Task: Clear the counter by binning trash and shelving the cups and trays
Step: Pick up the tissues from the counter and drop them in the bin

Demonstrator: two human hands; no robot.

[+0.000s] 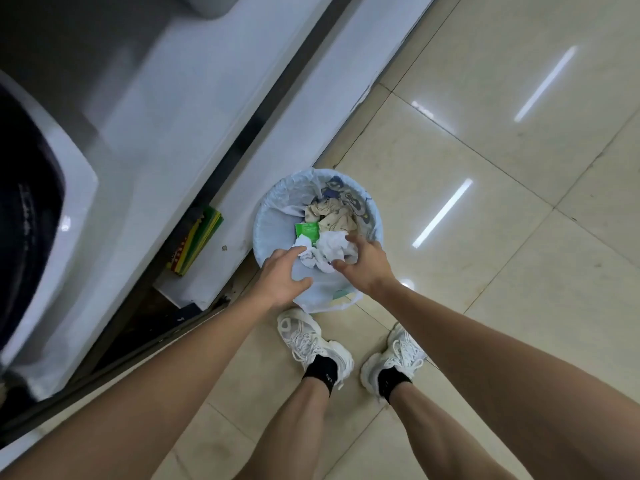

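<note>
Both hands hover spread-fingered over the bin [263, 233] — left hand [282, 277] at 7 o'clock, right hand [363, 265] at 5 — gripping nothing, crumpled tissues [329, 252] resting inside. Best practice: press the wad below the rim — so nothing spills.

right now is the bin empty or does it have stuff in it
Not empty: the bin holds white crumpled paper, a green packet and beige wrapping.
</note>
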